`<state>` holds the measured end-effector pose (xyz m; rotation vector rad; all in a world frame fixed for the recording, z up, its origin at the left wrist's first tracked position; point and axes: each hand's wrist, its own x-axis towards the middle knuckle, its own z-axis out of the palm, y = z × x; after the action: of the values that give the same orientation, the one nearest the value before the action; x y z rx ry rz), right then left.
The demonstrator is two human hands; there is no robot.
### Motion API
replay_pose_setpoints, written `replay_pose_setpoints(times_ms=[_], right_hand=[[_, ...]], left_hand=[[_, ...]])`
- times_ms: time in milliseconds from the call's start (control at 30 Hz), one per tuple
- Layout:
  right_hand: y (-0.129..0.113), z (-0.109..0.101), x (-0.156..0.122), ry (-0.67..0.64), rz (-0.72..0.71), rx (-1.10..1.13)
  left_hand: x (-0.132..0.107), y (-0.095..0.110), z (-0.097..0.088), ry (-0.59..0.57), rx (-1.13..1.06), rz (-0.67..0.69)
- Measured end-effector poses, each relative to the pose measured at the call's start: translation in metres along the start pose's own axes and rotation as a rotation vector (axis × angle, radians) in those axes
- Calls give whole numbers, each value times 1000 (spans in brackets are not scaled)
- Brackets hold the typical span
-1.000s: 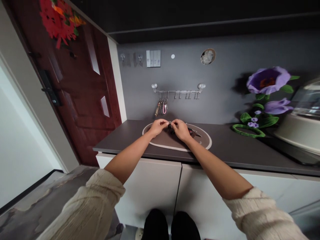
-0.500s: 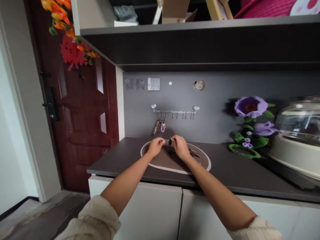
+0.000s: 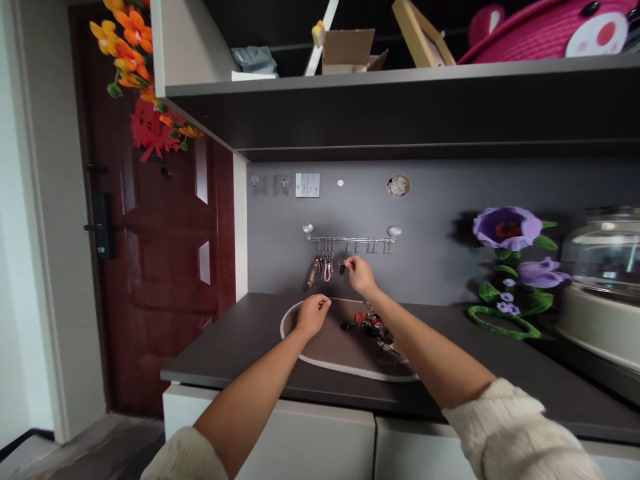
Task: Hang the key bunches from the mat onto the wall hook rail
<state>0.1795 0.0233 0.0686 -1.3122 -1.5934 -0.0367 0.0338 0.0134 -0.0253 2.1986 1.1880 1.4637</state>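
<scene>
My right hand (image 3: 360, 276) is raised to the wall-mounted metal hook rail (image 3: 350, 239), its fingertips pinching a small black key fob (image 3: 343, 269) just below the rail. My left hand (image 3: 314, 316) rests above the oval brown mat (image 3: 325, 353), fingers curled, with nothing visible in them. A tangled bunch of keys with a red tag (image 3: 373, 327) lies on the mat to the right of my left hand. Several keys (image 3: 320, 270), one with a pink loop, hang from the rail left of my right hand.
The dark countertop (image 3: 225, 347) runs above white cabinet doors. A red wooden door (image 3: 165, 267) stands at the left. A purple artificial flower (image 3: 507, 228) is on the wall at the right, beside a glass-lidded cooker (image 3: 603, 293). A shelf (image 3: 400, 87) overhangs the counter.
My right hand has risen from the mat to the hook rail with the black fob, and my hands have parted. The bunch of keys now shows clearly on the mat.
</scene>
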Motion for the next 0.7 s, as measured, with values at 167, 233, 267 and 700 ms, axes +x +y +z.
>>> replay_pose_setpoints(times_ms=[167, 233, 267, 700], right_hand=[[3, 15, 31, 7, 63, 20], [4, 23, 41, 22, 89, 26], [4, 26, 46, 29, 100, 28], [7, 49, 68, 46, 210, -50]], left_hand=[[4, -6, 4, 6, -103, -69], [5, -8, 5, 7, -140, -98], [5, -8, 6, 5, -153, -108], [6, -7, 6, -18, -210, -153]])
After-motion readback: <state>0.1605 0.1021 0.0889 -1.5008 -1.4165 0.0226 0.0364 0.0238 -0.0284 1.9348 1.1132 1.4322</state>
